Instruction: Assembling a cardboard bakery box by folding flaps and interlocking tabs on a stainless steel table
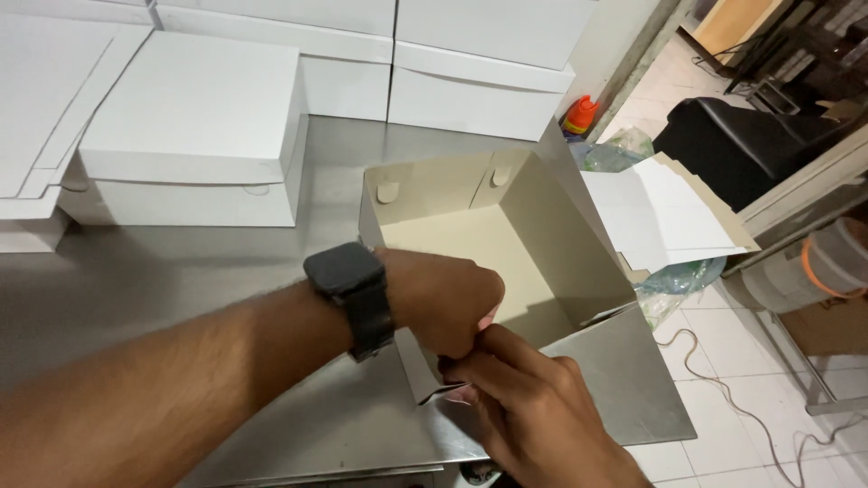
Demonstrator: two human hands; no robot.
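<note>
On the steel counter (181, 280), in the head view, a half-folded cardboard box (506, 244) is sitting just right of centre, its brown inside facing up and its white outside showing on the flaps. The left hand (443, 303) is reaching in from nine o'clock, its wrist wearing a dark watch (348, 276), and its fingers are curling tight around the near wall of the box. The right hand (533, 407) is coming up from six o'clock, touching the left hand, and its fingers are pinching a white flap (425, 384) at the near corner of the box. Both hands are pressing together at that corner, so neither one is spreading.

At ten o'clock from the box a finished white box (194, 136) is resting on the counter, well apart from the hands. At twelve o'clock more white boxes (479, 63) are standing stacked along the far edge. At the far left, flat white sheets (45, 99) are lying in a pile. At three o'clock, off the counter's edge, loose flat cardboard sheets (669, 217) are lying beside clear plastic wrap (615, 149). Beyond it a small orange bottle (580, 113) is standing on the tiled floor (723, 361), and a black case (732, 140) is sitting at two o'clock.
</note>
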